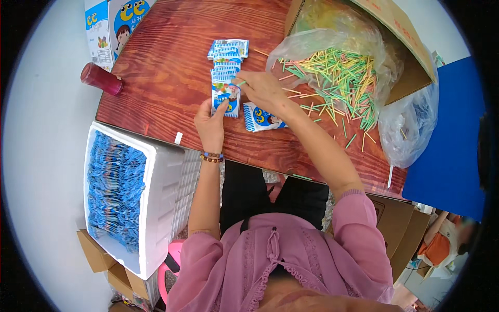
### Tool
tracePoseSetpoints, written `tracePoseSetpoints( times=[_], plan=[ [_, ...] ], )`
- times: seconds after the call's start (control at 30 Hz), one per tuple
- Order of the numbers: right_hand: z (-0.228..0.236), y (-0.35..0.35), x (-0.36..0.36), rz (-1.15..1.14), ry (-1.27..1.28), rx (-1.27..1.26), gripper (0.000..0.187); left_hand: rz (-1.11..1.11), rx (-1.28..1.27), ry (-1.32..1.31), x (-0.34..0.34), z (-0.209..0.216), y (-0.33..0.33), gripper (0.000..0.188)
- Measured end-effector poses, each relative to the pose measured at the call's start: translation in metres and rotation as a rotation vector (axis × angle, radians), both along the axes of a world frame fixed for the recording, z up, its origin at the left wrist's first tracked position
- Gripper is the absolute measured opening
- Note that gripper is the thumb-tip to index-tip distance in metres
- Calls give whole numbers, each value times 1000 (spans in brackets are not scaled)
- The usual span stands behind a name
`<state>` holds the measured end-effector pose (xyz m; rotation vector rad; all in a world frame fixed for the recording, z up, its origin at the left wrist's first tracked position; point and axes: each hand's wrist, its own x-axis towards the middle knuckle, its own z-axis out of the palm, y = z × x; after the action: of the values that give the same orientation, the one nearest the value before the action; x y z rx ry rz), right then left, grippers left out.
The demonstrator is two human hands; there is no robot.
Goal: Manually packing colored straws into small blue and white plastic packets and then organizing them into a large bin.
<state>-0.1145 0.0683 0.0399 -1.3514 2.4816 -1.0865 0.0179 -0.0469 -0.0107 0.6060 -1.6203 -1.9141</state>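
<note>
Blue-and-white packets (227, 60) lie overlapped in a row on the red-brown wooden table. At the near end of the row, my left hand (210, 124) grips a packet (220, 91), its thumb pressed on the front. My right hand (264, 91) pinches a short green stick (241, 83) just over that packet's upper part. Below my right wrist lies a small stack of similar packets (262, 120). To the right, a heap of thin pink, yellow and green sticks (338, 78) spills from a clear plastic bag (291, 47).
A cardboard box (408, 47) on its side holds the bag. At the left are a dark red jar (101, 79) and a printed carton (99, 44). A white foam box (150, 171) full of blue packets stands beside the table. Another person (442, 242) is at the far lower right.
</note>
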Motion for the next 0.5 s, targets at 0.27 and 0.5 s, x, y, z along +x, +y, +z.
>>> tracePoseSetpoints(
  times=[0.27,0.5],
  plan=[
    [-6,-9,-10,-122,124,217,19,216,-765,-269,-5,-7,-1,44],
    [6,115,-22,-454,146,387,22,103,-1101,-161,6,10,31,38]
  ],
)
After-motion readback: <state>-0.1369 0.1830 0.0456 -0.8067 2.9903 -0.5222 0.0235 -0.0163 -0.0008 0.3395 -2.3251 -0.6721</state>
